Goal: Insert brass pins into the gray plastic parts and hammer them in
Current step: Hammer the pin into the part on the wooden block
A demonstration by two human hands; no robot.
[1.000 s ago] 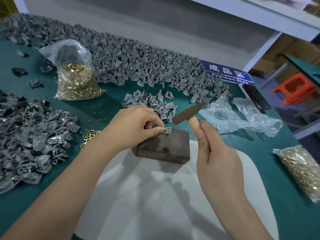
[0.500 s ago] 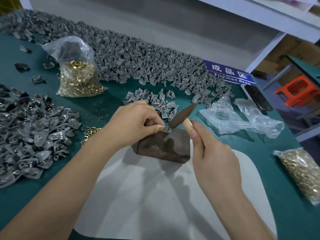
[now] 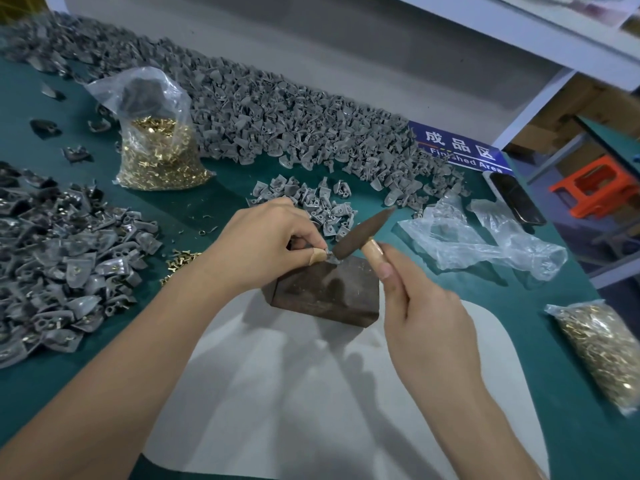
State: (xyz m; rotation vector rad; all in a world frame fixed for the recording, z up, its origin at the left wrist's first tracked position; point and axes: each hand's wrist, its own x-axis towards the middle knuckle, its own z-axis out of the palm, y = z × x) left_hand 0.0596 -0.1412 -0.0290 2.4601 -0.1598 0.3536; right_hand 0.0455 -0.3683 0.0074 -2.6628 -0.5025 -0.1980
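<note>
Hands work over a dark block [image 3: 323, 294] on the green table [image 3: 571, 375]. The left hand [image 3: 263, 247] pinches a small gray plastic part [image 3: 333, 259] on the block's top corner. The right hand [image 3: 420, 303] has its grip curled tight around the wooden handle of a hammer [image 3: 360, 230], whose dark head touches the part. Loose brass pins [image 3: 178, 261] lie near the left wrist.

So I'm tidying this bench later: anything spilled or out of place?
Loose brass pins and curled scraps lie scattered on the green mat, outside the open pin bag. An empty plastic bag lies crumpled at right.
</note>
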